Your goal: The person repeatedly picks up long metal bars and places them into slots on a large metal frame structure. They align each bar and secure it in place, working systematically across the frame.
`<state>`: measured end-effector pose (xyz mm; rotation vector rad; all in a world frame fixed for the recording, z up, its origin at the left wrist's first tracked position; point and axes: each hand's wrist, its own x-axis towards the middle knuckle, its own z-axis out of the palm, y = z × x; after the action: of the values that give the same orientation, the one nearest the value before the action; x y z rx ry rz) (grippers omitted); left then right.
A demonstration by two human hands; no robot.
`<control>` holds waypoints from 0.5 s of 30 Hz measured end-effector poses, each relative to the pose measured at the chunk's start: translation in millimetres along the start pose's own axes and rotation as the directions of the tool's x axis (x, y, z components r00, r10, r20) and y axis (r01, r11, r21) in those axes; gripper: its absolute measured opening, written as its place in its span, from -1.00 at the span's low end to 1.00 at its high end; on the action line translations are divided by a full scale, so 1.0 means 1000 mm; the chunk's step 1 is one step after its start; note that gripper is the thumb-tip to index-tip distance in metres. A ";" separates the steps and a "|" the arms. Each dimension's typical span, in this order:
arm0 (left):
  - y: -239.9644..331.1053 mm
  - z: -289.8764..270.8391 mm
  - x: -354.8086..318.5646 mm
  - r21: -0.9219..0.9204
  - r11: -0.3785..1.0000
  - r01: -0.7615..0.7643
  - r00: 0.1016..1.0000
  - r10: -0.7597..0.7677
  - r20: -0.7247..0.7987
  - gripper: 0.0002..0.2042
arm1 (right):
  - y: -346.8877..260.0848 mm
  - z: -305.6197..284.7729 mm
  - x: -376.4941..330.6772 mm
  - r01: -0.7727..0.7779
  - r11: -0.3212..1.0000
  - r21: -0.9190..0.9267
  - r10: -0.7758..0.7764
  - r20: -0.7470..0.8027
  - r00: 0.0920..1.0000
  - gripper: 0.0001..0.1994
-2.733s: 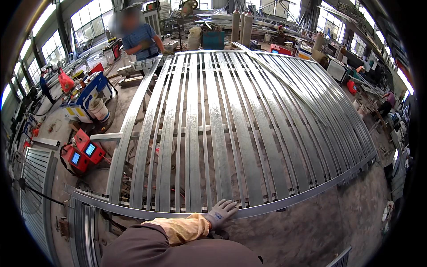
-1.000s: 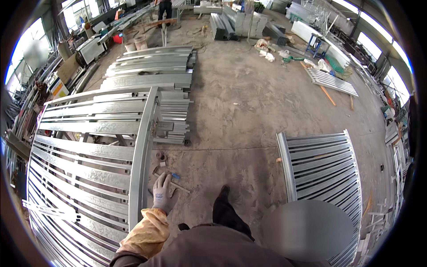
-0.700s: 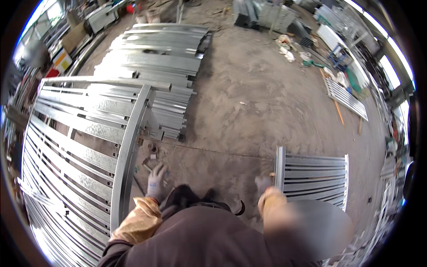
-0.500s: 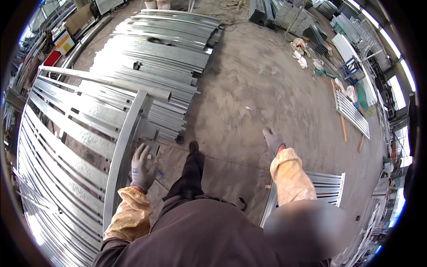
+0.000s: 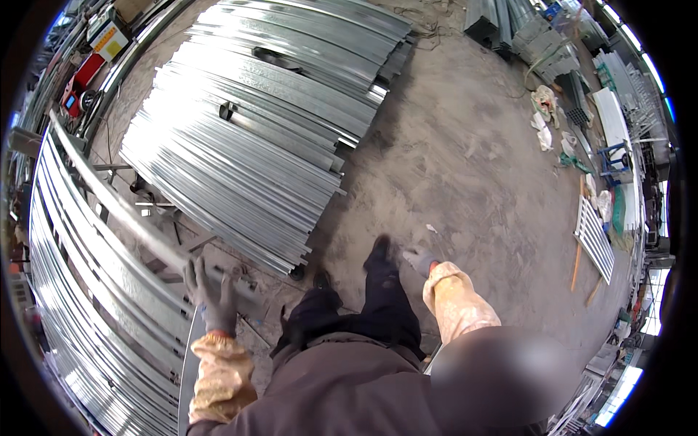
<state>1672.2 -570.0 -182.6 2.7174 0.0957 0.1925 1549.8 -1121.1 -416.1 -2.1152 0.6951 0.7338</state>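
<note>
My left hand (image 5: 211, 296), in a grey glove with a tan sleeve cover, is raised with its fingers spread at the near corner of a slatted metal frame (image 5: 94, 251). Behind the fingers runs the frame's end rail (image 5: 120, 200), smeared by motion. I cannot tell whether the fingers touch it. Out over the floor hangs my gloved right hand (image 5: 420, 259), its fingers loosely apart and nothing in them. Ahead, between the two arms, lies a wide stack of shiny metal profiles (image 5: 247, 138).
Dark scraps (image 5: 227, 110) lie on the stack. A red and white machine (image 5: 109, 36) stands at the far left. At the right, a small slatted panel (image 5: 595, 240) lies near wooden sticks, white bags (image 5: 543, 131) and a blue stand (image 5: 615, 160). More metal profiles (image 5: 494, 25) are piled farther off.
I have stepped forward, one foot now ahead of the other. The stack appears nearer. My left hand has come up to the frame's corner; my right hand is lower and closer to my middle.
</note>
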 end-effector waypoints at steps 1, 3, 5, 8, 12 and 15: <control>-0.003 0.015 0.000 -0.013 0.997 0.070 0.997 -0.070 -0.011 -0.33 | -0.019 -0.006 0.041 0.053 0.998 -0.043 -0.052 0.018 0.998 -0.38; 0.007 0.034 0.009 0.108 0.977 0.182 0.982 -0.186 0.029 -0.32 | -0.021 -0.001 0.136 -0.051 0.998 0.024 0.050 0.045 0.998 -0.37; 0.020 0.040 0.015 0.245 0.944 0.219 0.973 -0.229 0.013 -0.33 | -0.029 0.009 0.227 -0.061 0.981 0.184 0.038 0.126 0.991 -0.33; 0.033 0.057 0.024 0.397 0.886 0.242 0.965 -0.264 0.000 -0.33 | -0.078 0.021 0.339 -0.014 1.000 0.022 0.013 0.065 0.998 -0.29; 0.034 0.065 0.030 0.523 0.827 0.204 0.959 -0.276 0.062 -0.32 | -0.125 0.040 0.455 0.009 0.994 -0.106 0.009 0.170 0.985 -0.10; 0.042 0.070 0.036 0.604 0.742 0.292 0.911 -0.407 0.059 -0.31 | -0.158 0.047 0.519 0.067 0.974 -0.218 -0.031 0.165 0.986 0.02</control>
<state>1720.0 -632.4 -224.7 3.2327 0.7255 -0.2564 1999.6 -1115.9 -723.4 -2.2350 0.4897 0.9824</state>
